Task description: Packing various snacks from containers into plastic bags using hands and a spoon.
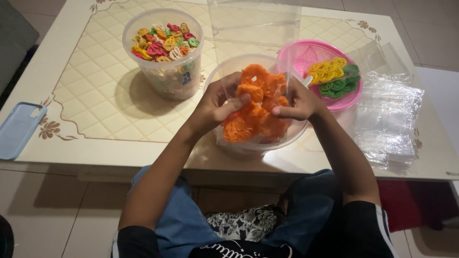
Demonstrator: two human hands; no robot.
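- Head view shows me both hands meeting over a clear bowl (pixel 287 136) near the table's (pixel 95 143) front edge, about midway along it.
- My left hand (pixel 217 102) is curled shut on a clear bag (pixel 256 102) stuffed with orange crackers (pixel 260 95); the thumb presses onto the crackers from above.
- My right hand (pixel 296 102) is pinched closed on the same bag from the other side, fingers folded against the plastic.
- The two hands are close together, with only the bag between them, and the bag sits low in the bowl's mouth.
- I cannot tell whether the bag's bottom touches the bowl's floor.
- A tall clear tub (pixel 165 71) stands toward the table's back left, full of mixed-colour crackers (pixel 162 43) in red, yellow, orange and green.
- A pink basket (pixel 306 52) stands just beside the bowl toward the back right, holding yellow crackers (pixel 327 69) and green crackers (pixel 342 86) in separate heaps.
- A stack of empty clear bags (pixel 387 124) lies along the table's right edge, touching the basket's side.
- Another clear sheet (pixel 253 24) stands up at the table's back edge, behind the bowl.
- A light blue phone case (pixel 19 129) lies at the table's front left corner, partly hanging past the edge.
- My lap shows below the front edge, in blue cloth.
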